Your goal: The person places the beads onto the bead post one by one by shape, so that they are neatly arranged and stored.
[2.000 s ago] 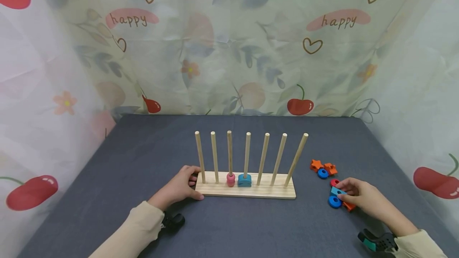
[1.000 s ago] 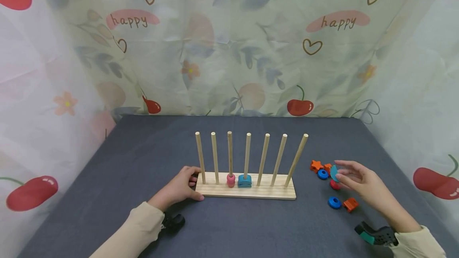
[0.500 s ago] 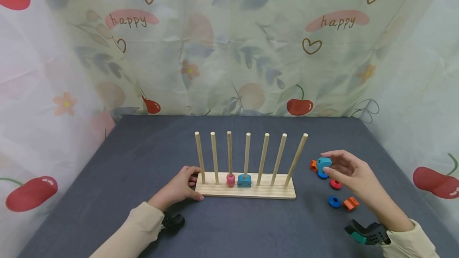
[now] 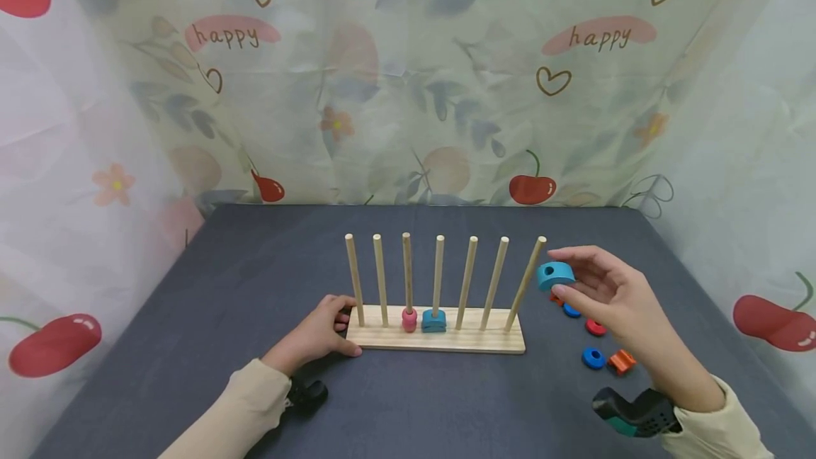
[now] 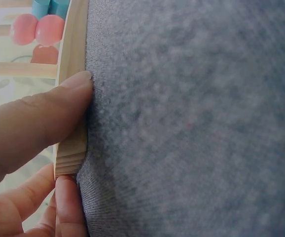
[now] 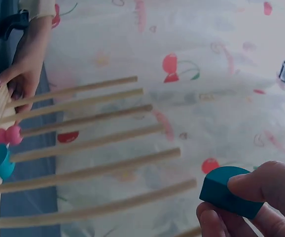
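A wooden peg stand (image 4: 382, 337) with several upright pegs is at the middle of the table. My left hand (image 4: 321, 328) grips its left end, thumb along the front edge and fingers behind. Pink beads (image 4: 409, 320) sit at the foot of the third peg from the left; light-blue arched blocks (image 4: 434, 321) are on the peg beside them. Up by the top of the rightmost peg, my right hand (image 4: 612, 296) pinches a light-blue half-round block (image 4: 554, 274) with a hole through it. Thumb and fingertips hold this block (image 6: 226, 190) in the right wrist view, apart from the pegs.
Right of the stand lie a red ring (image 4: 596, 328), a blue ring (image 4: 593, 358) and a notched orange block (image 4: 621, 361). Another blue ring (image 4: 571, 310) and an orange piece (image 4: 557, 299) are partly hidden behind my right hand. Patterned curtains enclose the dark table (image 4: 274, 253).
My right hand has picked up the light-blue half-round block from among the loose pieces, raised it and carried it left to the rightmost peg. My left hand stays on the stand.
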### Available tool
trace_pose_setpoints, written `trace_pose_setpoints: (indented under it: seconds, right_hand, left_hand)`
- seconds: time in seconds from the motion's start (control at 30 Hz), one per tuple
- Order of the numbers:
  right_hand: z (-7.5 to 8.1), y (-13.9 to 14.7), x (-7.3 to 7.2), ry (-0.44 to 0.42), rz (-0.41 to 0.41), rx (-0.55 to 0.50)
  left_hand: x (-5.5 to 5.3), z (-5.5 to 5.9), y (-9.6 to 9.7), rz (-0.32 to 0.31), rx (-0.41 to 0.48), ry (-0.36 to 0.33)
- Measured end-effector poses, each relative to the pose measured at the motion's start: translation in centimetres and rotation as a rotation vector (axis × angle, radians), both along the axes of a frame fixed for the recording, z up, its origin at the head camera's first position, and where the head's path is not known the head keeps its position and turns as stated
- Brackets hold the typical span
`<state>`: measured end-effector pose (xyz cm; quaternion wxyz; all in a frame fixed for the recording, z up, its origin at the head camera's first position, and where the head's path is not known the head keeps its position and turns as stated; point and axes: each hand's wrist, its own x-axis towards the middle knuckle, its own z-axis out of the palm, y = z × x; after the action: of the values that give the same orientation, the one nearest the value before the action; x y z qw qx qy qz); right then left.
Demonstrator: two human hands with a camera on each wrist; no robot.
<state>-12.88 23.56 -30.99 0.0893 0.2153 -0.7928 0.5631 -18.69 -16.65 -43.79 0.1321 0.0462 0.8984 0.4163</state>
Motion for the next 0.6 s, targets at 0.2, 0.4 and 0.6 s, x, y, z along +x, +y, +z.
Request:
trace_pose_setpoints:
  seconds: [0.2, 0.4, 0.6]
  right_hand:
    - [1.5, -1.9, 0.1, 0.008, 0.045, -0.034]
    - [2.5, -3.7, -0.3, 0.089, 0.115, -0.119]
    - [2.9, -5.7, -0.6, 0.188, 0.102, -0.053]
  left_hand:
    - [0.1, 0.0, 0.0, 0.001, 0.0, 0.0]
    - [0.1, 0.1, 0.0, 0.003, 0.002, 0.001]
    - [0.0, 0.0, 0.0, -0.001, 0.017, 0.008]
